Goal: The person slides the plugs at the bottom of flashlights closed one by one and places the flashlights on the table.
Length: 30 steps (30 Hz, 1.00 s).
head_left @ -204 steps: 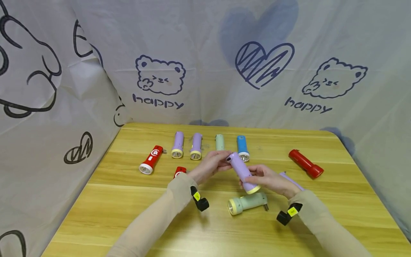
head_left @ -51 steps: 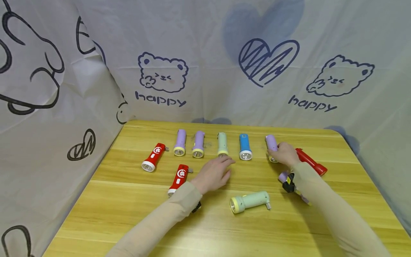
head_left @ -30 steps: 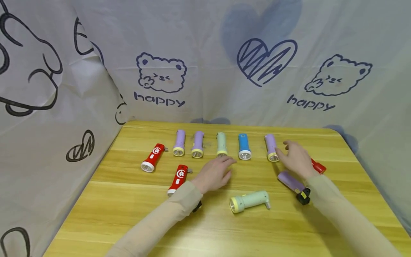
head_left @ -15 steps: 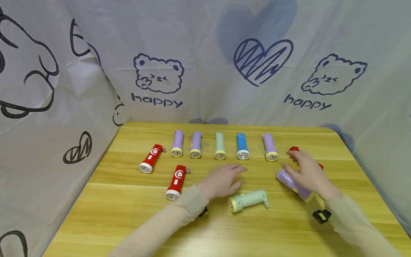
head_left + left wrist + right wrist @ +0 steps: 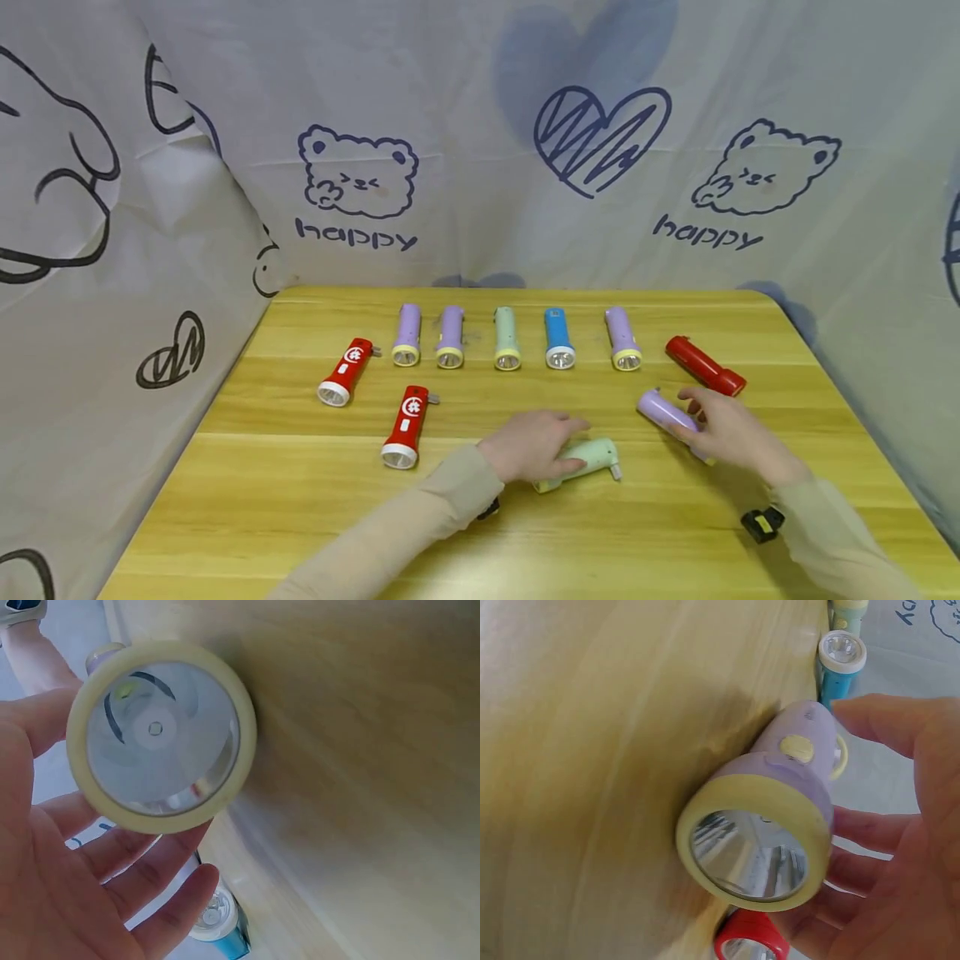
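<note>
My left hand (image 5: 531, 446) reaches over the front pale green flashlight (image 5: 597, 456), covering part of its head in the head view. Seen from the left wrist, its fingers spread loosely beside the flashlight's cream-rimmed lens (image 5: 161, 735). My right hand (image 5: 727, 429) is at a purple flashlight (image 5: 663, 410) lying slantwise on the right. The right wrist view has the thumb near this flashlight's tail and the other fingers along its far side, with its yellow rim and yellow switch (image 5: 796, 748) facing the camera. Neither hand's fingers are closed round a flashlight.
Along the back of the wooden table (image 5: 300, 517) stretches a row: two purple flashlights (image 5: 450, 333), a green one (image 5: 506, 333), a blue one (image 5: 557, 333) and a purple one (image 5: 621, 333). Two red flashlights (image 5: 408, 421) lie left; another red flashlight (image 5: 705, 365) lies right.
A purple flashlight, earlier held in both hands, now lies at the row's right end, let go. My right hand has come back to another purple flashlight; my left has moved over the front green one.
</note>
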Each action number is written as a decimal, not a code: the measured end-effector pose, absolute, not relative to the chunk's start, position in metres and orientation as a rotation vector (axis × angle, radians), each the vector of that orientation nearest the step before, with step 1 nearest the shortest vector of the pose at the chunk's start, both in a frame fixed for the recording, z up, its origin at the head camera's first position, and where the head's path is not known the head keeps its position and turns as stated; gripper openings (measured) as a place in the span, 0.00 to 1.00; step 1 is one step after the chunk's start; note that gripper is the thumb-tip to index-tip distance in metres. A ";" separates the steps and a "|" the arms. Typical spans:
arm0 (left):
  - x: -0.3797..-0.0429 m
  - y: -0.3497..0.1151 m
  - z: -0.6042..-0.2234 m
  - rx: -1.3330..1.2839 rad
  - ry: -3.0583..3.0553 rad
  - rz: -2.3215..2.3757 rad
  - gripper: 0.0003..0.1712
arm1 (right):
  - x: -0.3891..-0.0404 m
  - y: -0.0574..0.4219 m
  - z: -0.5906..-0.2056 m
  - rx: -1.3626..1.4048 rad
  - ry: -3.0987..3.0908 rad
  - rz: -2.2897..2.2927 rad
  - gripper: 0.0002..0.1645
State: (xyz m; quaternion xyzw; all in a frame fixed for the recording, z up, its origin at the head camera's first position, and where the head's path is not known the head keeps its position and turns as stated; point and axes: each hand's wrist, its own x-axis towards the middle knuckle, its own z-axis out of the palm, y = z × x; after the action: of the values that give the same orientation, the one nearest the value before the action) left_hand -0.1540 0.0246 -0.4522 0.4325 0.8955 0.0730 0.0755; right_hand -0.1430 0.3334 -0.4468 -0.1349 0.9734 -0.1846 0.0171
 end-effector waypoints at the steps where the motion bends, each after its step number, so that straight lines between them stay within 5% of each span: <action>1: -0.154 0.025 -0.453 1.294 2.681 0.211 0.34 | -0.143 0.334 -0.449 -0.415 3.015 -0.568 0.34; 30: -0.171 -0.017 -0.453 1.068 2.644 0.295 0.35 | -0.150 0.321 -0.466 -0.507 3.018 -0.540 0.21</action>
State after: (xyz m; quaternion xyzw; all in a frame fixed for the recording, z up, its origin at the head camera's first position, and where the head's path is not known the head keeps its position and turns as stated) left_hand -0.1715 -0.0168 -0.4533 0.3691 0.9135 0.1021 0.1371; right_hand -0.1499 0.3206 -0.4655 -0.1631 0.9711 -0.1736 0.0171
